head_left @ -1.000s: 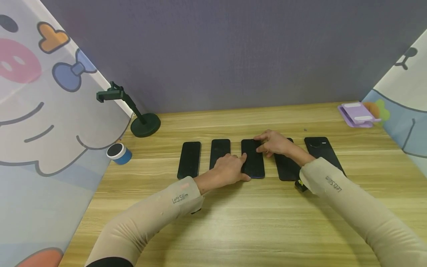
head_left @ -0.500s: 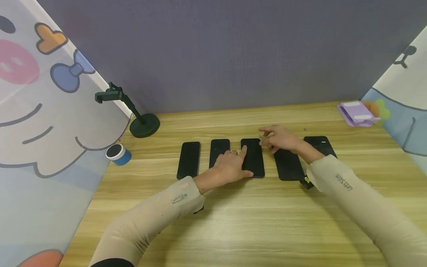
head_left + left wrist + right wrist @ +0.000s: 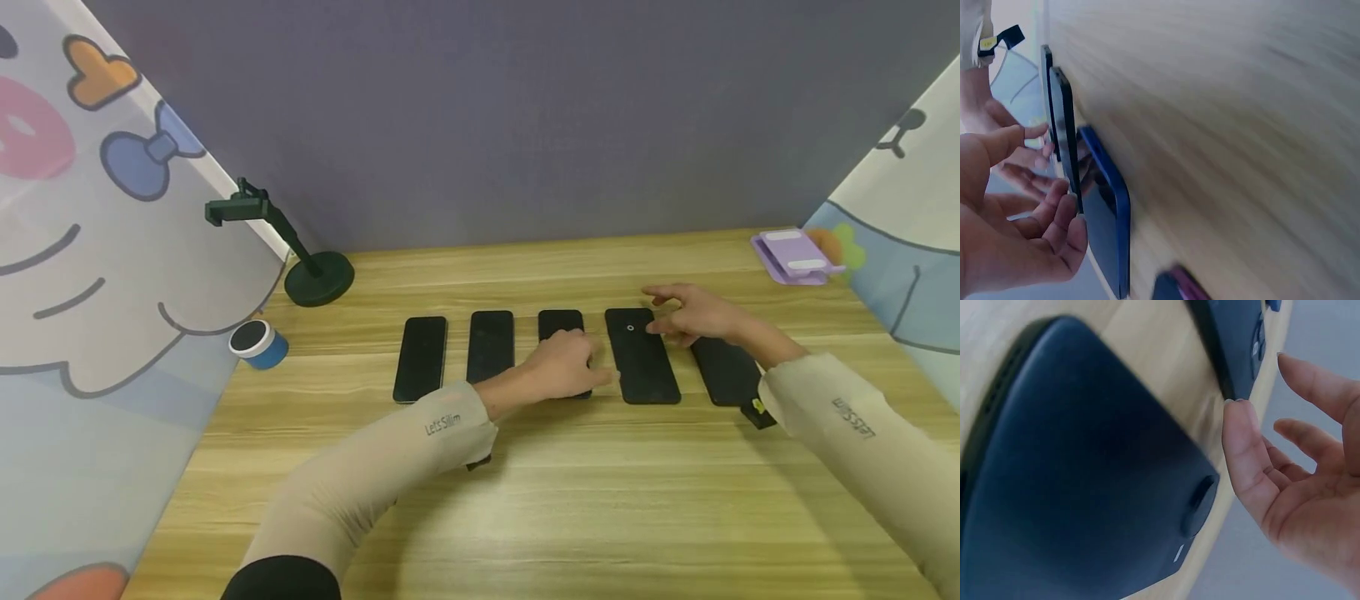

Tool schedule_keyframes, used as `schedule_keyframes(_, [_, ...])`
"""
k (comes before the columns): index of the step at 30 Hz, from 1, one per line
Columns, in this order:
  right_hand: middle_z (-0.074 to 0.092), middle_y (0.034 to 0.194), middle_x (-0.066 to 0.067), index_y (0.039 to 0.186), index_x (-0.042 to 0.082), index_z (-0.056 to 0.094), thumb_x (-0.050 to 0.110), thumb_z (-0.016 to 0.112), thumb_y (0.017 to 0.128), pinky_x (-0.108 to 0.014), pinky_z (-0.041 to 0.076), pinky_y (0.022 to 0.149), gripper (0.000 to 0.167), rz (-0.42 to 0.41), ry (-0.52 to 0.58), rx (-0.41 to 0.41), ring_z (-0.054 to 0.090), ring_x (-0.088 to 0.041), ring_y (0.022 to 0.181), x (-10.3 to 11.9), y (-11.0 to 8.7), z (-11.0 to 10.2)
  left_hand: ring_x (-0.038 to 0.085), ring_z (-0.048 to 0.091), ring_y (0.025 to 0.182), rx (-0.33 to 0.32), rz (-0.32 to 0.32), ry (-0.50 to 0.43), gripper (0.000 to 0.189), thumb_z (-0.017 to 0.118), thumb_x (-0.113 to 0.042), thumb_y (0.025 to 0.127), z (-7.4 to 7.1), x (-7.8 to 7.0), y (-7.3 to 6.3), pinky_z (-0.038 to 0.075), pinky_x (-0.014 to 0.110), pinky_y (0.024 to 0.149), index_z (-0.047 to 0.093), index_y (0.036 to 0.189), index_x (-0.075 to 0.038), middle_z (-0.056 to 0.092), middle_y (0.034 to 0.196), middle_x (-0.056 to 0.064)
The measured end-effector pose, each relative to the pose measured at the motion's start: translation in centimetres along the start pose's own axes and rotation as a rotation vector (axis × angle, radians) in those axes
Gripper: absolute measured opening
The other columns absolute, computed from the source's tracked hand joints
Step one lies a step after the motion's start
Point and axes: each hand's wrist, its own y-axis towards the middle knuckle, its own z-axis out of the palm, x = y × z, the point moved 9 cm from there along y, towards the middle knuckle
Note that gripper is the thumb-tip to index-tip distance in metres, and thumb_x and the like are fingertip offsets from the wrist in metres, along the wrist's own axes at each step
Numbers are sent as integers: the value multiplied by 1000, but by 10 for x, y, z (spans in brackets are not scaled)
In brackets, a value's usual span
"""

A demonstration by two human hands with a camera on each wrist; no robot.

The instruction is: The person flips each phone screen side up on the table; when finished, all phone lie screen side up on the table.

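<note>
Several dark phones lie upright in a row. My left hand [image 3: 562,364] is over the third phone [image 3: 561,320], its fingers reaching to the left edge of the fourth phone [image 3: 642,358]. In the left wrist view those loosely bent fingers are beside the fourth phone [image 3: 1065,125], just past the blue-edged third one [image 3: 1104,231]. At the fourth phone's upper right edge is my right hand [image 3: 693,314], fingers spread; a fingertip seems to touch that phone [image 3: 1232,344] in the right wrist view. The fifth phone [image 3: 726,371], back up with a camera bump, lies partly under the right hand.
Two more phones, the first [image 3: 420,358] and second [image 3: 491,346], lie to the left. A dark green stand [image 3: 318,279] and a blue-white jar [image 3: 258,343] are on the left. A purple folded stand [image 3: 795,257] sits at the back right, before a grey partition [image 3: 510,125].
My left hand has left its place on the third phone and shifted right toward the fourth. The right hand has moved right, from the third phone to the fourth's far edge.
</note>
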Motion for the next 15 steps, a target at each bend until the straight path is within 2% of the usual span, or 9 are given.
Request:
schedule_keyframes(1, [28, 153, -31, 160, 2, 16, 15, 67, 96, -31, 43, 53, 83, 5, 10, 0, 40, -13, 56, -2, 0, 0, 11, 58, 65, 18, -6, 33, 73, 58, -54, 98, 4, -3, 2, 47, 24, 57, 39, 155, -13, 72, 104, 2])
schedule_keyframes(3, [29, 153, -31, 160, 1, 18, 14, 68, 95, -31, 44, 54, 83, 11, 5, -12, 41, -14, 56, -5, 1, 0, 16, 65, 76, 48, -22, 103, 74, 56, -61, 96, 14, -9, 6, 53, 30, 67, 41, 155, -18, 73, 115, 1])
schedule_keyframes(4, [30, 153, -32, 159, 1, 21, 16, 69, 94, -31, 47, 55, 82, 12, -22, -25, 46, -13, 59, -5, 2, 0, 17, 66, 87, 58, -34, 142, 77, 56, -64, 94, 18, -11, 7, 55, 34, 75, 39, 155, -21, 71, 122, 0])
schedule_keyframes(6, [32, 153, -33, 158, 1, 24, 18, 71, 94, -32, 52, 59, 81, 14, -85, -52, 55, -13, 67, -4, 3, 0, 20, 61, 115, 63, -55, 233, 80, 54, -70, 91, 24, -14, 10, 52, 42, 94, 39, 156, -25, 59, 142, -2])
schedule_keyframes(8, [32, 153, -35, 157, 0, 27, 19, 71, 93, -34, 54, 60, 80, 10, -138, -76, 59, -17, 67, -2, 4, 1, 24, 52, 131, 74, -80, 284, 84, 52, -74, 89, 30, -16, 11, 46, 48, 105, 36, 157, -27, 52, 150, -3])
schedule_keyframes(11, [31, 153, -34, 157, -1, 27, 17, 71, 93, -35, 53, 58, 80, 14, -181, -88, 58, -19, 59, 1, 5, 4, 24, 48, 136, 76, -104, 346, 89, 52, -78, 87, 34, -17, 12, 43, 48, 107, 33, 158, -27, 49, 152, -5])
schedule_keyframes(13, [26, 155, -35, 157, 0, 27, 16, 71, 93, -36, 51, 56, 79, 27, -189, -88, 53, -20, 52, 1, 4, 5, 23, 49, 133, 67, -108, 373, 92, 53, -79, 85, 35, -18, 13, 44, 47, 105, 33, 158, -27, 50, 151, -5])
schedule_keyframes(15, [21, 156, -35, 158, 0, 27, 16, 70, 94, -36, 51, 56, 78, 45, -196, -84, 53, -20, 51, 0, 4, 6, 22, 51, 131, 64, -111, 390, 93, 53, -79, 85, 36, -20, 14, 45, 45, 102, 32, 158, -26, 51, 150, -6])
